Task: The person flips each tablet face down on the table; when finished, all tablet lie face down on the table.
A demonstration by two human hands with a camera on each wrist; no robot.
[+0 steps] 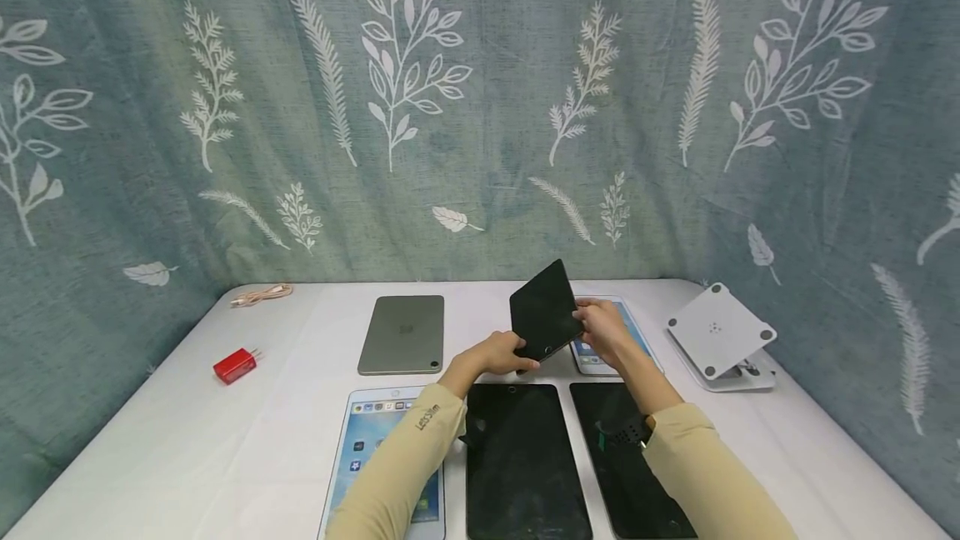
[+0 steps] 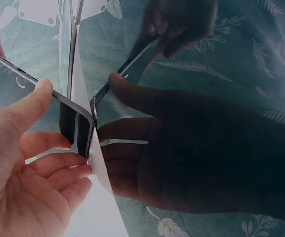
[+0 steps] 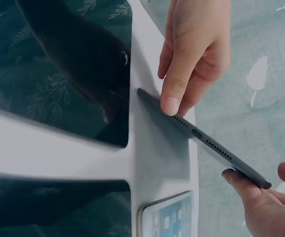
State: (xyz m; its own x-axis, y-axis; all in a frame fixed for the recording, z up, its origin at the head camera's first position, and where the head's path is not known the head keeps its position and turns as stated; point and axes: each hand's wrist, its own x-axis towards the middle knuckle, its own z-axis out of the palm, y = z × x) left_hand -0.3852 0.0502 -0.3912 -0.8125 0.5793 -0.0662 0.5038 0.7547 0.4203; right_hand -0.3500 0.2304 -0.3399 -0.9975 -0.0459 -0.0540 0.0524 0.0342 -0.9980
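Note:
A small dark tablet (image 1: 546,311) is held tilted above the table, its black face towards me in the head view. My left hand (image 1: 495,353) pinches its lower left corner. Thumb on the edge and fingers beneath show on the left hand (image 2: 39,168) in the left wrist view. At the opposite side my right hand (image 1: 603,330) grips the tablet's right edge. Seen from the right wrist, the right hand (image 3: 275,205) holds one end, while the left hand (image 3: 194,54) has its thumb near the row of speaker holes. Below lies a white tablet (image 1: 596,363), its screen lit.
Two black tablets (image 1: 528,465) lie near me, one partly under my right sleeve. A lit white tablet (image 1: 375,440) lies left, a grey tablet (image 1: 401,336) behind it. A white stand (image 1: 720,332) is at right, a red charger (image 1: 235,366) and cable (image 1: 261,296) at left.

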